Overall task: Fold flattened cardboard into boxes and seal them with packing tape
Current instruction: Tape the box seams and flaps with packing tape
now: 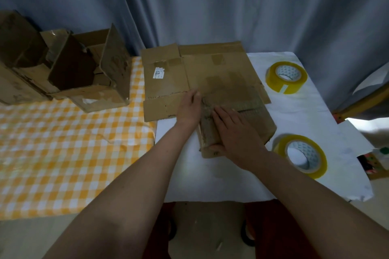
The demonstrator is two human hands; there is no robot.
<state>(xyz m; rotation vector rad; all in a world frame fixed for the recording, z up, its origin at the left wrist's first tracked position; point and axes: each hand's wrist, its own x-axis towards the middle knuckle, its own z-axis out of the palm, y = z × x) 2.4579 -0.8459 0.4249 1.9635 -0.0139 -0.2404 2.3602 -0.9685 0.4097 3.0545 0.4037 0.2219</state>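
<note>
A flattened cardboard box (202, 73) lies on the white-covered surface (210, 174), its worn brown panels carrying old tape patches and a small white label (158, 73). The near flap (242, 126) is folded up, showing its corrugated edge. The left hand (189, 109) rests on the cardboard with relaxed fingers; the right hand (233, 132) grips the flap, thumb under its edge. Two glossy yellowish tape rolls (286, 76) (301, 155) sit to the right. Open boxes (84, 69) stand on an orange checked cloth (63, 153).
</note>
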